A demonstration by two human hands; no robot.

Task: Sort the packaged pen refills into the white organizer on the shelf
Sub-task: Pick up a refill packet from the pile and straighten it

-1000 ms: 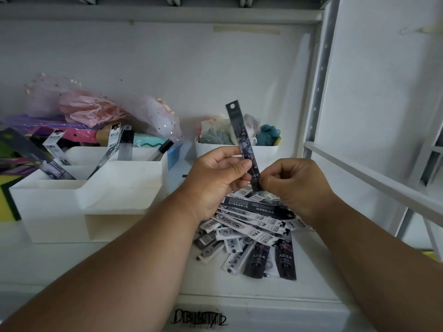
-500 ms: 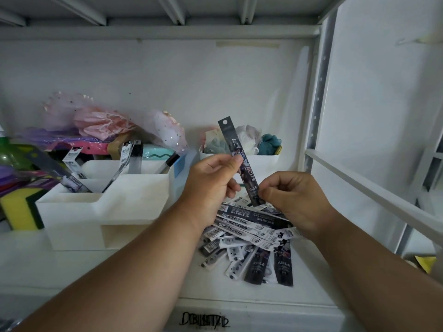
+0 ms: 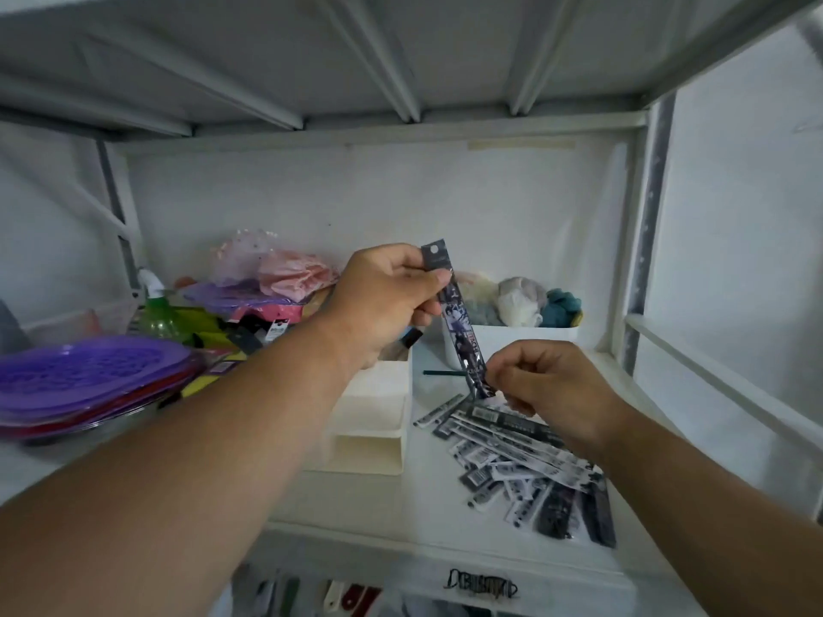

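Observation:
A dark packaged pen refill [image 3: 458, 322] is held upright between both hands. My left hand [image 3: 387, 300] pinches its top end with thumb and fingers. Lower down, my right hand [image 3: 547, 389] has its fingers curled at the bottom end, touching the packet. Below my right hand a pile of packaged refills [image 3: 525, 465] lies fanned on the white shelf [image 3: 427, 518]. The white organizer [image 3: 369, 416] stands left of the pile, largely hidden behind my left forearm.
Purple and red plastic plates [image 3: 84, 385] are stacked at the left. A green spray bottle [image 3: 156, 313], pink fabric [image 3: 289, 273] and a white bin [image 3: 525, 336] of cloths line the back. A metal upright [image 3: 641, 242] and rail [image 3: 721, 371] bound the right side.
My left hand has slid up from the packet's middle to its top end and lifted it. The camera has swung left and upward, showing the plates and shelf underside.

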